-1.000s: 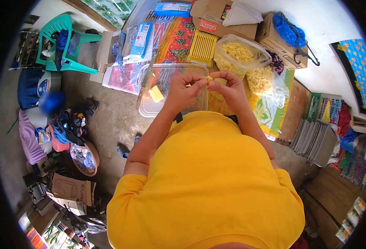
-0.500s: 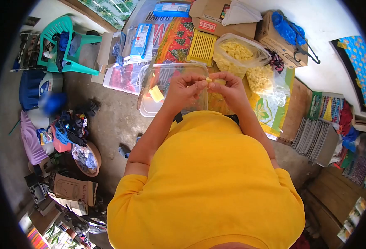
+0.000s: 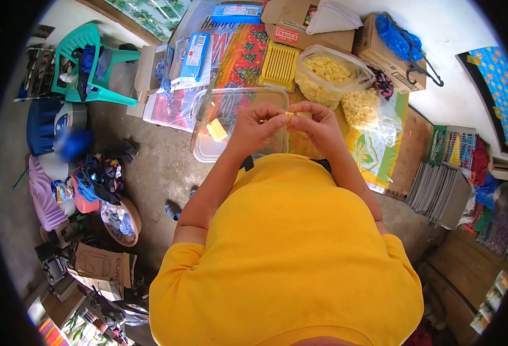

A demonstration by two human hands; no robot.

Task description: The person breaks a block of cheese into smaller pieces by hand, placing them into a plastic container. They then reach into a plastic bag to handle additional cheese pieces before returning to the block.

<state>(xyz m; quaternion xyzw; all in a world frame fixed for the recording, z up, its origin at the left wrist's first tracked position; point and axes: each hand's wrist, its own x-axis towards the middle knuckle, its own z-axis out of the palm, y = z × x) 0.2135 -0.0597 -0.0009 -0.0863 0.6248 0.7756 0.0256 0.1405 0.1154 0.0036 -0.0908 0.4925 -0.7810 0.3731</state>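
My left hand (image 3: 259,126) and my right hand (image 3: 320,127) meet fingertip to fingertip over the table, both closed in a pinch on a small yellow piece (image 3: 290,115). Its exact kind is too small to make out, and fingers partly hide it. Below and left of my hands lies a clear plastic tub (image 3: 206,154) with a pale yellow block (image 3: 216,131) in it. Beyond them sit a yellow slotted tray (image 3: 279,64) and an open clear bag of small yellow pieces (image 3: 327,72). A second bag of similar pieces (image 3: 360,109) rests to the right.
Blue packets (image 3: 195,56) and an opened cardboard box (image 3: 300,36) lie at the table's far side. Another carton (image 3: 380,57) carries a blue bag (image 3: 397,36). A green plastic chair (image 3: 80,43) stands left, and a stack of grey sheets (image 3: 432,193) right.
My fingertips have shifted slightly around the yellow piece, which shows less now. Both hands stay in nearly the same place, and nothing else has visibly moved.
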